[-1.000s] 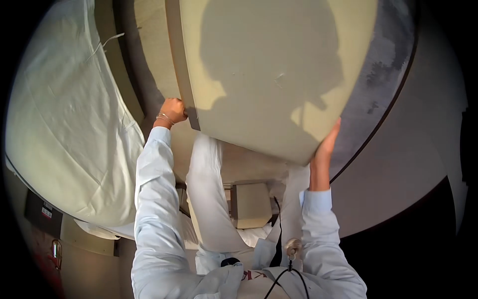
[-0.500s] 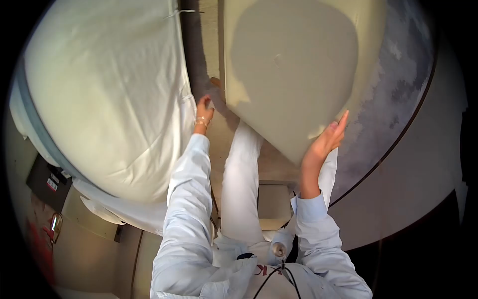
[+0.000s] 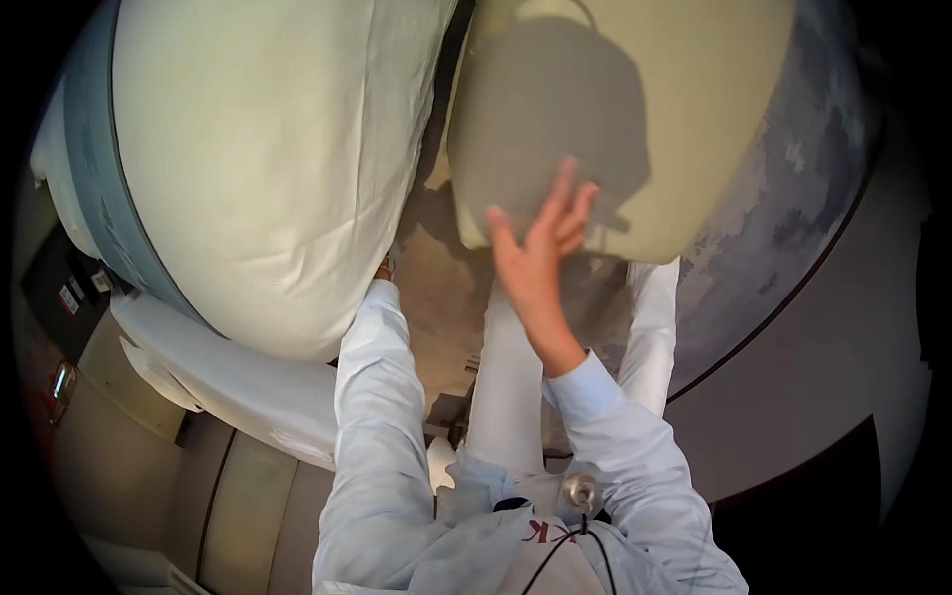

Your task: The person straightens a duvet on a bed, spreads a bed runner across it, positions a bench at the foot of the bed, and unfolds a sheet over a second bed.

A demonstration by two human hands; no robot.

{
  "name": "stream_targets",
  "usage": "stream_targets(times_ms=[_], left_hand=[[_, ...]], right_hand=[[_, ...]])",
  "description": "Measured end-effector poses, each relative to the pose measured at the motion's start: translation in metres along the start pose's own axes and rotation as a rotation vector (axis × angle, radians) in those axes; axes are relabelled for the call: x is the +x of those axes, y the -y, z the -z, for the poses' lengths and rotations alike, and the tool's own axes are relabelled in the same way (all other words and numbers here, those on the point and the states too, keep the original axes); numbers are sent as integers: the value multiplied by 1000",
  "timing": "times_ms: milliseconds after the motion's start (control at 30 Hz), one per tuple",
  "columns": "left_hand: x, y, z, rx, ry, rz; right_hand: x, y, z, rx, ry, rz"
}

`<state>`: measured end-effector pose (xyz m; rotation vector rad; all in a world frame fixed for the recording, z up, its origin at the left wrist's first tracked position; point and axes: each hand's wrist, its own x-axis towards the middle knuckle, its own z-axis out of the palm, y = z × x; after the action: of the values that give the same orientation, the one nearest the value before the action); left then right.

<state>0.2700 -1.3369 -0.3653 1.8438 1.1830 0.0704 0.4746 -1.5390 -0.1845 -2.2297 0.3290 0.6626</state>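
On the left lies a large white cloth-covered pad (image 3: 258, 169), like a mattress, with wrinkles along its right side. My left hand (image 3: 384, 269) is at that side, low down; only the wrist area shows and its fingers are hidden by the pad. My right hand (image 3: 543, 243) is open, fingers spread, over the near edge of a smooth cream slab (image 3: 694, 129). I cannot tell whether it touches the slab. A shadow falls across the slab's surface.
A blue-grey band (image 3: 94, 129) curves along the pad's left edge, with white fabric (image 3: 228, 382) below it. A mottled grey-violet surface (image 3: 764, 238) borders the slab on the right. My white-trousered legs (image 3: 506, 397) stand between. A dark box with a label (image 3: 69, 293) sits far left.
My right hand has moved left from the slab's right edge, its fingers spreading. My left hand has slipped out of sight behind the white pad's side. The view has shifted.
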Motion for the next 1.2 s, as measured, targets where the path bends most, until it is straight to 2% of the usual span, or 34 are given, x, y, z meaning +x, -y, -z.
stream_targets(times_ms=[100, 167, 267, 300, 333, 367, 433, 533, 567, 633, 700, 733, 767, 800, 833, 867, 933, 1000, 1067, 1200], left_hand=[[11, 54, 2, 436, -147, -46], [11, 77, 1, 576, -178, -33], [7, 110, -6, 667, -171, -3], [3, 110, -10, 666, -154, 5], [-3, 108, -11, 634, -123, 8], [-9, 106, -13, 543, -63, 21], [-24, 70, -16, 277, 113, 58], [-37, -27, -13, -251, 464, 78], [-39, -65, -8, -261, 458, 71], [-39, -139, 5, 205, 493, -464], [-33, -180, 15, 240, 404, -540], [-33, -199, 20, 289, 325, -603], [-39, -221, 19, 153, 188, -429], [-39, -205, 19, 139, 175, -449], [-36, -162, 20, 81, 138, -158], [-30, -138, 14, 21, 105, 125], [-50, -157, 10, 186, 134, 166], [-64, -162, 2, -317, 292, 508], [-92, -208, -15, -481, 360, 463], [-121, -300, -68, -398, 384, 656]], right_hand=[[4, 12, -38, 188, 266, 119], [7, 14, -55, 278, 354, 181], [2, 22, -59, 89, 397, 281], [-3, 16, -58, -89, 367, 297], [-6, 12, -57, -267, 332, 314], [-8, 3, -57, -279, 335, 318], [-6, -18, -56, -180, 454, 473], [-3, -18, -50, -236, 440, 550], [-3, -19, -46, -242, 437, 562], [-2, -26, -32, -249, 517, 587], [-6, -36, -6, -263, 599, 605], [-12, -45, 8, -232, 617, 502], [-16, -52, 25, -197, 629, 402], [-19, -53, 48, -117, 698, 268], [-24, -46, 73, -37, 761, 131], [-28, -46, 96, -18, 751, 146], [-33, -50, 143, 51, 725, 155], [-46, -44, 192, 206, 729, 98], [-27, -10, 245, 317, 719, 107], [-1, 25, 334, 12, 709, 304]])
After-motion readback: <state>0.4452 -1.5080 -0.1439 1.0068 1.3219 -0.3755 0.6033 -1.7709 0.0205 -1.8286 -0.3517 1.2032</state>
